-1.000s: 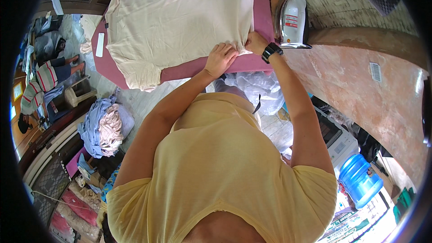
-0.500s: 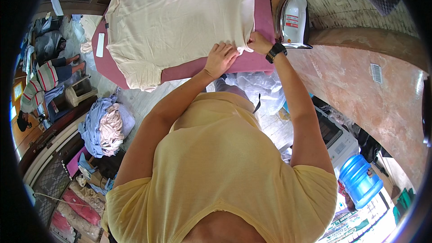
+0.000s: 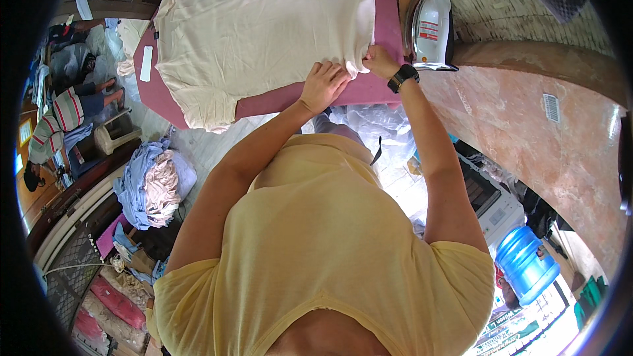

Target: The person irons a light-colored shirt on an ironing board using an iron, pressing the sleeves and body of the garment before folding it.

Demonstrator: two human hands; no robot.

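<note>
A cream shirt (image 3: pixel 257 36) lies spread over a board with a maroon cover (image 3: pixel 389 10), one short sleeve hanging past the near left edge. At the shirt's near right corner, my right hand (image 3: pixel 381 63) is closed, pinching the bunched hem. Just left of it, my left hand (image 3: pixel 323 86) has its fingers bent over the near edge of the cloth, gathering a fold. The fingertips of both hands are partly hidden by fabric.
A white iron (image 3: pixel 432 29) rests on a stand at the board's right end. A white strip (image 3: pixel 146 64) lies on the left end. Piled clothes (image 3: pixel 148 184) are on the left, clear plastic (image 3: pixel 379 125) below the board, a blue water jug (image 3: pixel 527 265) at lower right. Another person (image 3: pixel 62 115) sits far left.
Both hands keep their hold at the hem corner with barely any movement. At the far left, a dark shape with what looks like an arm has come into view above the seated person.
</note>
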